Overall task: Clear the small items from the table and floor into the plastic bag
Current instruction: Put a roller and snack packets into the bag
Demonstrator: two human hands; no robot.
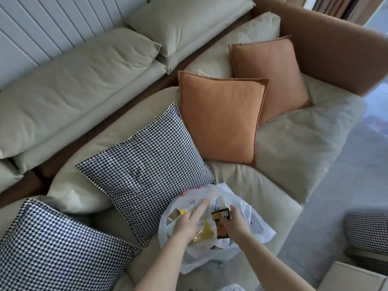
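A thin white plastic bag (258, 229) lies open on the sofa seat, with several wrappers and packets inside. My left hand (185, 224) is over the bag's mouth and grips a pale pink ribbed stick-like item (200, 208) together with a yellow wrapper (202, 233). My right hand (235, 223) is beside it over the bag and holds a black and yellow packet (221, 215), with an orange and black packet (222, 233) just below it.
The bag sits on a beige sofa (283, 148) with brown arms. Two houndstooth cushions (147, 164) lie to the left, two orange cushions (220, 116) behind. Grey floor (346, 164) is to the right, with a houndstooth stool (367, 227) and a pale box corner (352, 278).
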